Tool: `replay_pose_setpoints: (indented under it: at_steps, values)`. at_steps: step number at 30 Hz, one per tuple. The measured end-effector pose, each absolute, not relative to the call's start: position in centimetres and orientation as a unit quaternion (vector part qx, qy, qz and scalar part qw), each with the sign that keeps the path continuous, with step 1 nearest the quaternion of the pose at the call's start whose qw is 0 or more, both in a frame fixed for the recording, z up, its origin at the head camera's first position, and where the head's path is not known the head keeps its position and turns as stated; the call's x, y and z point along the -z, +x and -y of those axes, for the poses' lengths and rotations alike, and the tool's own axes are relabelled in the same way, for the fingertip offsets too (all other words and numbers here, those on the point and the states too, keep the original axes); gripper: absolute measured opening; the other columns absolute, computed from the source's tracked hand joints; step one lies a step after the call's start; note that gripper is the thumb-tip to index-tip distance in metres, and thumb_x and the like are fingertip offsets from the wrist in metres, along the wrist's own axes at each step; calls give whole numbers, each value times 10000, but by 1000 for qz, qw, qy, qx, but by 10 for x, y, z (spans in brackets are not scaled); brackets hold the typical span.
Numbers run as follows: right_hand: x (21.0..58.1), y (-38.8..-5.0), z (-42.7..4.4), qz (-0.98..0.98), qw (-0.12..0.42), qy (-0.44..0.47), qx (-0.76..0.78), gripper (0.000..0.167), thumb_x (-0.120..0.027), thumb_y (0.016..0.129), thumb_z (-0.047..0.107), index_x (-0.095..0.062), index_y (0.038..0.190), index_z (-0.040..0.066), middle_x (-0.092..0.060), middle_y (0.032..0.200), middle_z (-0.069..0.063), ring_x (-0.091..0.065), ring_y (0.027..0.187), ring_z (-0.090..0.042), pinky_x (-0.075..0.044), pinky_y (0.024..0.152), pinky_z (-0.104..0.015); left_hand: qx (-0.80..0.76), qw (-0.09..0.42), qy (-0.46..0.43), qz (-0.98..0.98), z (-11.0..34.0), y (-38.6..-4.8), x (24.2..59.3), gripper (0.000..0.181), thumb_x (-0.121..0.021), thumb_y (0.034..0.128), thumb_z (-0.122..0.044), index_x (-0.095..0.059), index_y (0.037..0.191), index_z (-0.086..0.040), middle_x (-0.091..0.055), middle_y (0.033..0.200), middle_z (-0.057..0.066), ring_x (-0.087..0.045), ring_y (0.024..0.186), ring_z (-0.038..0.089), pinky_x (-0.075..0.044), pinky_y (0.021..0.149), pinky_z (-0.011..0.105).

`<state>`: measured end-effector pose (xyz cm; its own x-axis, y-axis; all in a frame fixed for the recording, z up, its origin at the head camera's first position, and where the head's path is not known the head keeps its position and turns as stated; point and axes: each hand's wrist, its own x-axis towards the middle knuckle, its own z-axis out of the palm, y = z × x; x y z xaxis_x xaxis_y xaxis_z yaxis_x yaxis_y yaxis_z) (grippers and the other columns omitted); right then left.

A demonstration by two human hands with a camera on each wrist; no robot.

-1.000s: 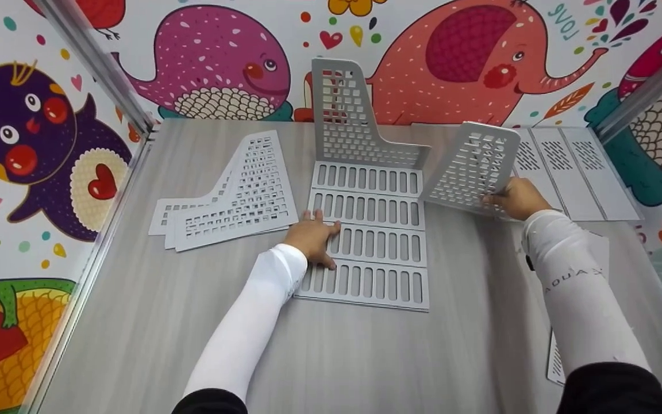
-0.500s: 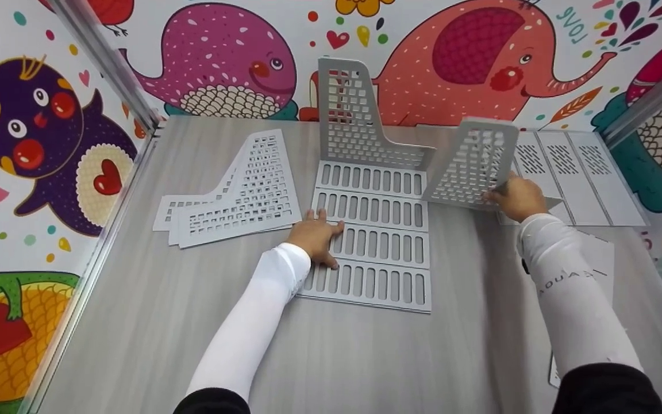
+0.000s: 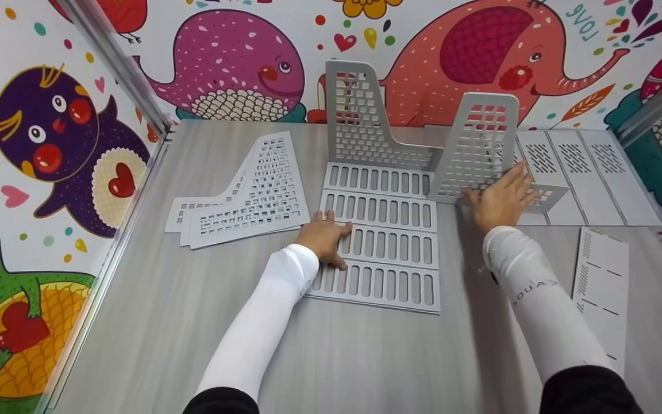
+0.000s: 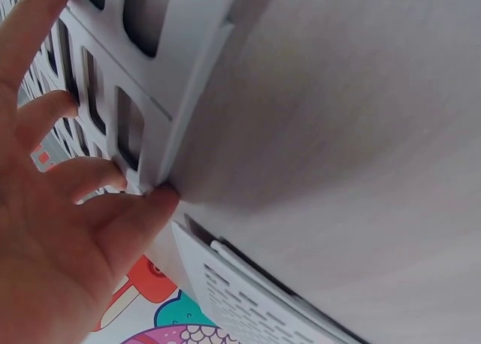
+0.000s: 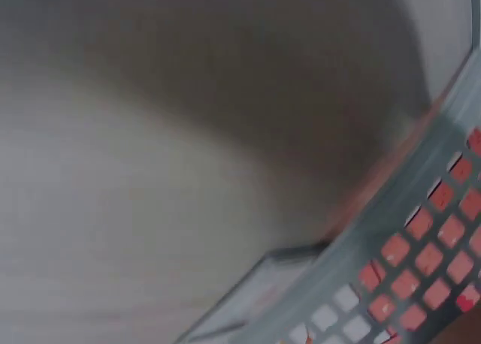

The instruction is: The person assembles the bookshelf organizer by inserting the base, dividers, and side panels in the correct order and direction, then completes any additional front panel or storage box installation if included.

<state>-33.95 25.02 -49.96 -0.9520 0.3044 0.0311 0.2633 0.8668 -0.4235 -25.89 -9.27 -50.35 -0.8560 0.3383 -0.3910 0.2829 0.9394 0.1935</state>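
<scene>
A light-grey panel with rows of slots lies flat on the table. My left hand rests spread on its left edge; in the left wrist view the fingers of the left hand touch that edge. One L-shaped perforated panel stands upright along the slotted panel's far end. To the right of it, another L-shaped perforated panel stands on edge by the slotted panel's right side. My right hand touches this one, fingers extended against its face. The right wrist view shows this perforated panel close up; the right hand is mostly outside it.
Several perforated L-shaped panels lie stacked on the left. Long panels with slanted slots lie side by side at the back right. A narrow panel lies nearer, partly under the right forearm. Printed walls close off the back and left.
The right hand has gone from gripping the perforated panel's lower edge to touching its face with extended fingers. That panel has turned and stands more upright. The left hand stays put.
</scene>
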Motion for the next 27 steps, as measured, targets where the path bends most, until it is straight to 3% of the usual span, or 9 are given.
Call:
replay_pose_setpoints:
  at_steps: [4, 12, 17, 20, 27]
  values:
    - [502, -340, -241, 959, 38, -150, -238, 1212, -713, 819, 401, 225, 1455, -27, 114, 1560, -297, 134, 1467, -400, -2, 1199, -531, -62, 218, 154, -962, 95, -259, 503, 955, -820, 658, -475, -347, 1470, -302, -214, 1538, 276, -206, 1411, 501, -365, 1071, 569]
    - [509, -337, -215, 965, 47, -106, -235, 1211, -759, 779, 360, 142, 1467, -68, 54, 1565, -299, 78, 1464, -433, -77, 1212, -464, -70, 218, 147, -962, 100, -257, 506, 955, -824, 655, -471, -353, 1468, -297, -215, 1539, 275, -203, 1410, 506, -349, 1085, 567]
    - [511, -336, -206, 962, 48, -111, -244, 1231, -768, 766, 335, 163, 1461, -70, 107, 1568, -280, 110, 1460, -430, -72, 1214, -457, -75, 218, 156, -960, 95, -257, 508, 950, -822, 660, -463, -353, 1468, -293, -214, 1535, 283, -199, 1407, 511, -338, 1097, 557]
    - [511, -334, -209, 962, 50, -117, -242, 1270, -788, 742, 350, 174, 1461, -61, 127, 1570, -267, 122, 1463, -418, -53, 1215, -464, -75, 219, 158, -960, 93, -258, 508, 951, -820, 661, -466, -347, 1470, -302, -204, 1541, 274, -190, 1413, 505, -341, 1096, 557]
    - [511, -324, -211, 968, 23, -125, -214, 1430, -818, 662, 459, 295, 1431, -5, 266, 1548, -217, 208, 1458, -363, -11, 1168, -612, -66, 222, 157, -960, 92, -259, 503, 957, -813, 665, -481, -332, 1475, -310, -183, 1553, 262, -179, 1425, 487, -369, 1068, 568]
